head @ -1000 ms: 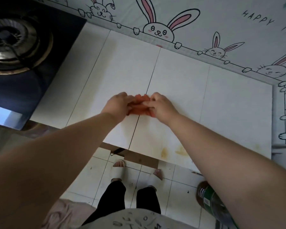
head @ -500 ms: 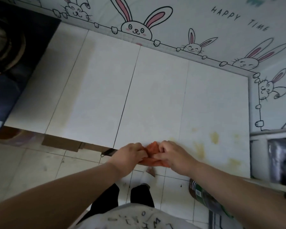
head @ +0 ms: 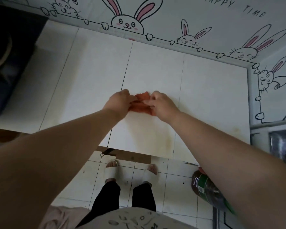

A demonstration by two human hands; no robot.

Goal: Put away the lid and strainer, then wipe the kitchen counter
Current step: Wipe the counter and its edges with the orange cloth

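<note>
An orange cloth [head: 141, 103] lies bunched on the white tiled counter [head: 155, 71], near its middle. My left hand [head: 118, 102] grips the cloth's left side and my right hand [head: 162, 104] grips its right side, both pressing it down on the counter. Faint yellowish stains [head: 157, 134] mark the tile between the cloth and the front edge. No lid or strainer is in view.
A dark stove [head: 5, 47] sits at the counter's far left. A wall with rabbit drawings [head: 127, 22] runs along the back and right. A dark bottle with a green label [head: 206, 185] stands on the floor at the right. My feet [head: 130, 169] are below the counter edge.
Both hands have pushed the cloth away from the front edge, back toward the middle of the counter, after pulling it to the edge half a second ago.
</note>
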